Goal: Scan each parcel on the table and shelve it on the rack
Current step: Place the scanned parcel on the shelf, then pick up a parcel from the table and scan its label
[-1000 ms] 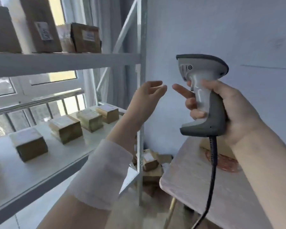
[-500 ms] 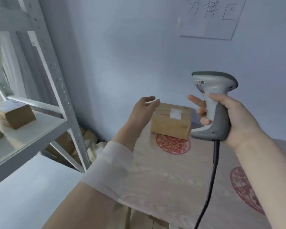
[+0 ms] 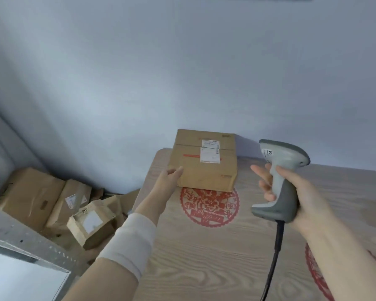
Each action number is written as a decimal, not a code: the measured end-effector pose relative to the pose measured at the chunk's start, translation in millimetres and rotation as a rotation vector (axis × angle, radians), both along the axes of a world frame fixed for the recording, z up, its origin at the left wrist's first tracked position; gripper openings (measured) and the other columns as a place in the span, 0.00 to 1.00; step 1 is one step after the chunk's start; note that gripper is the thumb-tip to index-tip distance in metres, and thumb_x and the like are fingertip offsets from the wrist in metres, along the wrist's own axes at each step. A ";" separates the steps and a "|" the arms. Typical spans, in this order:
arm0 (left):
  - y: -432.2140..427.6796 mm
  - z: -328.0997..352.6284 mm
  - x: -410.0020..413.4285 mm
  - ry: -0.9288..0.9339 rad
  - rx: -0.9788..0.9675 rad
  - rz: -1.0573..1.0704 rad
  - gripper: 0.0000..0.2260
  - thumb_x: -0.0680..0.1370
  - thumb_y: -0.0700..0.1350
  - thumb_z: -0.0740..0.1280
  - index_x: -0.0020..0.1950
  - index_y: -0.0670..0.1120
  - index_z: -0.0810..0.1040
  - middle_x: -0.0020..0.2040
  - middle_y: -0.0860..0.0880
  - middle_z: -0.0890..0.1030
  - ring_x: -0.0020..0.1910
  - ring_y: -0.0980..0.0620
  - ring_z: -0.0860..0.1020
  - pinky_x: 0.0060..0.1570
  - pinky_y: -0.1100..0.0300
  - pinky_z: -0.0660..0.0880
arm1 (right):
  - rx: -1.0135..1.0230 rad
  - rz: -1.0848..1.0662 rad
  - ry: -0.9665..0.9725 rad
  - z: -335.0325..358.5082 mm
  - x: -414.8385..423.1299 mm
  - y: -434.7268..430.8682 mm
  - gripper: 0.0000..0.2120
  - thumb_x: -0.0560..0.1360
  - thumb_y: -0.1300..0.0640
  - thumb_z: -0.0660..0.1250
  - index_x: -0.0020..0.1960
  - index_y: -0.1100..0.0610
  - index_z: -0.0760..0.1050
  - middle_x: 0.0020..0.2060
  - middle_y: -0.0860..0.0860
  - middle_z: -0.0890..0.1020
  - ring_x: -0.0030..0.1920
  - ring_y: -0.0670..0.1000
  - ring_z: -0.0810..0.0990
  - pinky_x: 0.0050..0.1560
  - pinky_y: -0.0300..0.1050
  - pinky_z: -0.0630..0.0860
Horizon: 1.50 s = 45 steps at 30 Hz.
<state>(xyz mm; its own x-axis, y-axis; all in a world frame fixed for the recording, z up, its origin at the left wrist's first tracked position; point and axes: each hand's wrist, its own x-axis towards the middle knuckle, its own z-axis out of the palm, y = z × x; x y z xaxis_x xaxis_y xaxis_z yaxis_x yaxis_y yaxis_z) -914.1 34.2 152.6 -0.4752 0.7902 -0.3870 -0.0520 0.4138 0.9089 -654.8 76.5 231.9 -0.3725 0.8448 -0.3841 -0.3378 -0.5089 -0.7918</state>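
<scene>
— At the far end of the bench (image 3: 204, 246) sits the parcel (image 3: 204, 177), label (image 3: 210, 154) up. How will it handle?
— Stiff cardboard, probably light; I'd take it by the left and right sides.
— And the hands?
— Left hand (image 3: 167, 181) reaches flat to its left edge, grip spread, empty; right hand (image 3: 295, 192) holds the scanner (image 3: 280, 161) upright, grip curled round the handle

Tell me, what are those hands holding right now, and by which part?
The right hand grips the barcode scanner by its handle. The left hand holds nothing, open near the parcel.
</scene>
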 end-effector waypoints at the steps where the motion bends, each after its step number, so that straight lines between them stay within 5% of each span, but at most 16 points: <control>1: 9.1 -9.6 -3.6 0.000 -0.009 0.033 0.24 0.78 0.57 0.61 0.70 0.46 0.66 0.67 0.46 0.71 0.66 0.46 0.69 0.68 0.46 0.65 | -0.016 0.010 -0.004 -8.1 1.7 12.6 0.22 0.67 0.55 0.69 0.60 0.56 0.72 0.52 0.56 0.85 0.34 0.48 0.82 0.23 0.38 0.72; 5: 26.6 -46.6 -21.8 -0.005 -0.022 0.180 0.28 0.77 0.58 0.61 0.73 0.46 0.63 0.70 0.47 0.68 0.69 0.47 0.67 0.69 0.47 0.63 | -0.076 0.018 -0.035 -37.8 4.2 56.3 0.24 0.66 0.55 0.70 0.61 0.54 0.71 0.52 0.57 0.85 0.35 0.48 0.82 0.24 0.38 0.73; 9: 33.0 -78.9 -36.9 -0.057 -0.093 0.266 0.32 0.76 0.61 0.61 0.74 0.47 0.60 0.72 0.47 0.66 0.70 0.47 0.66 0.69 0.48 0.62 | -0.151 0.019 -0.138 -75.2 -11.5 90.2 0.10 0.76 0.57 0.65 0.56 0.54 0.72 0.54 0.55 0.84 0.35 0.48 0.80 0.23 0.36 0.72; 17: 106.5 -118.6 -93.2 -0.145 -0.091 0.162 0.37 0.71 0.68 0.61 0.74 0.48 0.63 0.72 0.49 0.67 0.70 0.49 0.65 0.70 0.51 0.59 | -0.222 -0.069 -0.268 -150.5 -46.5 155.9 0.06 0.76 0.55 0.66 0.53 0.52 0.74 0.56 0.51 0.81 0.33 0.47 0.74 0.23 0.34 0.72; 21: 138.2 -140.8 -116.2 -0.316 -0.076 -0.020 0.45 0.57 0.73 0.70 0.69 0.52 0.70 0.65 0.53 0.75 0.65 0.53 0.72 0.69 0.51 0.64 | -0.273 -0.118 -0.315 -178.1 -63.4 177.6 0.09 0.72 0.52 0.70 0.49 0.55 0.76 0.38 0.52 0.82 0.25 0.45 0.76 0.21 0.35 0.71; 25: 152.5 -160.6 -132.0 -0.407 -0.079 -0.118 0.38 0.59 0.68 0.74 0.65 0.52 0.75 0.59 0.53 0.81 0.61 0.52 0.77 0.65 0.53 0.69 | -0.252 -0.103 -0.322 -192.5 -71.8 184.7 0.12 0.66 0.48 0.73 0.43 0.55 0.78 0.21 0.50 0.74 0.19 0.46 0.70 0.20 0.35 0.70; 31: 159.5 -157.0 -132.7 -0.482 -0.064 -0.194 0.30 0.62 0.63 0.74 0.61 0.51 0.77 0.56 0.50 0.83 0.54 0.53 0.81 0.51 0.57 0.74 | -0.237 -0.086 -0.360 -195.1 -68.3 188.0 0.13 0.61 0.54 0.75 0.42 0.57 0.77 0.31 0.55 0.75 0.19 0.46 0.70 0.20 0.36 0.70; 40: 107.9 -144.8 -80.3 -0.580 -0.037 -0.189 0.45 0.58 0.64 0.76 0.70 0.50 0.66 0.64 0.48 0.77 0.63 0.49 0.75 0.63 0.50 0.69 | -0.082 -0.083 -0.410 -163.5 -13.3 154.5 0.19 0.59 0.54 0.75 0.47 0.59 0.76 0.26 0.49 0.77 0.21 0.45 0.70 0.19 0.39 0.68; 45: 74.1 -111.5 -36.4 -0.426 0.007 -0.243 0.45 0.59 0.70 0.69 0.72 0.53 0.63 0.68 0.48 0.72 0.66 0.47 0.72 0.67 0.43 0.66 | -0.072 -0.106 -0.369 -139.4 41.2 121.9 0.21 0.60 0.54 0.76 0.51 0.57 0.76 0.29 0.50 0.74 0.23 0.46 0.69 0.20 0.39 0.68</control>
<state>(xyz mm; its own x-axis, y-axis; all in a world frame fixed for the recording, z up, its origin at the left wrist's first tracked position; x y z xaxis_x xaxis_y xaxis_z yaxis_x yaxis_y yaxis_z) -950.5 108.3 41.1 -0.0773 0.8618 -0.5012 -0.3224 0.4541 0.8306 -613.7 198.4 92.4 -0.1106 0.8369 -0.5360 -0.0909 -0.5456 -0.8331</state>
